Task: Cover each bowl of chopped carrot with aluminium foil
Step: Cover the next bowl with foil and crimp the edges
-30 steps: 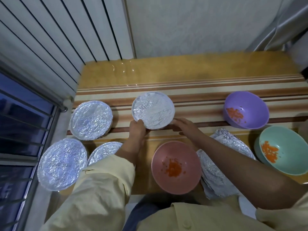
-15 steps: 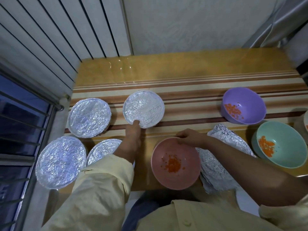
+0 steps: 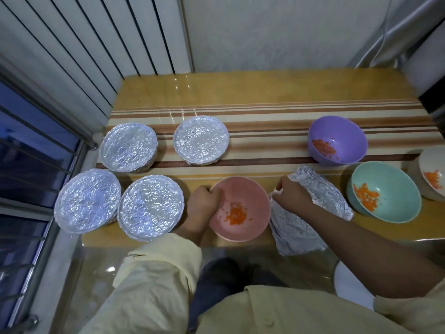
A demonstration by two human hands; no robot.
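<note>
Pink bowl (image 3: 251, 192), uncovered, chopped carrot (image 3: 237, 214) in its bottom, sits at the near edge of the table (image 3: 240, 92), near rim about level with that edge. Left hand (image 3: 203, 203) grips its left rim, fingers curled over the lip. Right hand (image 3: 292, 195) is just right of the bowl, fingertips pinching the far-left edge of the foil sheets (image 3: 298, 232); that pile hangs over the table's near edge. Four foil-covered bowls (image 3: 151, 208) are packed at the left end, the two near ones touching, the nearest just beside the left hand. Purple bowl (image 3: 346, 136), teal bowl (image 3: 395, 189) and white bowl (image 3: 433, 165) stand open at the right, the white one cut by the frame. Open room: the far strip by the wall, and the striped stretch between the far covered bowl and the purple one.
</note>
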